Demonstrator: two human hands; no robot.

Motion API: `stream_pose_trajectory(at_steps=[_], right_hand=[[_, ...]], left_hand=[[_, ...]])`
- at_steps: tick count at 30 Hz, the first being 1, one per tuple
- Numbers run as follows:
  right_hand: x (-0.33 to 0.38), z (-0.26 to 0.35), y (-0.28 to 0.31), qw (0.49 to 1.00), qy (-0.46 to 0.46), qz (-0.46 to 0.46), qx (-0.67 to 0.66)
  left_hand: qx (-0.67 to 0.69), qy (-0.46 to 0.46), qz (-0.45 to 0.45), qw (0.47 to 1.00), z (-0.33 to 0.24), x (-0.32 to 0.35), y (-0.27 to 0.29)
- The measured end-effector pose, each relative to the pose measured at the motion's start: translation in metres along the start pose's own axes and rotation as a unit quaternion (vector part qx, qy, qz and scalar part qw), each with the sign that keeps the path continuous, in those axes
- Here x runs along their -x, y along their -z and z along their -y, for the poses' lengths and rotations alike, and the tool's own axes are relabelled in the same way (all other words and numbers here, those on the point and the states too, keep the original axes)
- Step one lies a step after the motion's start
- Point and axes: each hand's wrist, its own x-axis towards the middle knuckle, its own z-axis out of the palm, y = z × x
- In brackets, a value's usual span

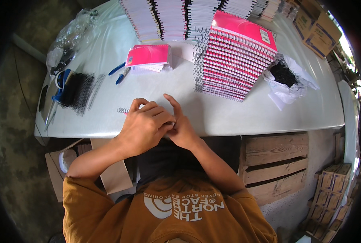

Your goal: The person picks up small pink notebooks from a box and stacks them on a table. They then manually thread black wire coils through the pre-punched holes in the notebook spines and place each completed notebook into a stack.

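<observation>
Over the table's front edge my left hand [143, 124] is closed, fingers bent down. Past its outer side sticks a loose end of plastic spiral coil [123, 110] beside a sliver of pink, which looks like a spiral notebook; the hand covers the rest. My right hand [183, 128] meets the left one at the fingertips, its index finger raised. Between the touching fingers a small pale bit shows, too small to name. Beyond the hands lie a few pink covers with loose sheets [148, 56] and blue-handled pliers [123, 75].
A tall stack of pink spiral notebooks [239, 60] stands to the right, coil ends jutting from its left side. Behind are piles of bound pages [172, 20]. Black coils [80, 90] lie at left, near blue-handled scissors [59, 96]. A white bag [300, 90] holds black bits. Cardboard box [316, 30], far right.
</observation>
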Motion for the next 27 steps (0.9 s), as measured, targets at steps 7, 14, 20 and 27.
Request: stream_pose_trajectory(at_steps=[7,14,20,27], right_hand=[[0.004,0.046,0.046,0.958,0.22,-0.151,0.109],[-0.042,0.156,0.171,0.851,0.394,-0.285,0.198],[-0.043,0.099,0.214,0.882,0.359,-0.271,0.142],[-0.077,0.094,0.169,0.77,0.234,-0.538,0.252]], left_hand=[[0.013,0.009,-0.073,0.997,-0.015,-0.041,0.042],[-0.014,-0.245,-0.429,0.869,-0.01,-0.16,0.08],[0.171,-0.144,-0.417,0.881,0.018,-0.189,-0.006],[0.353,0.141,-0.531,0.757,-0.001,-0.208,-0.025]])
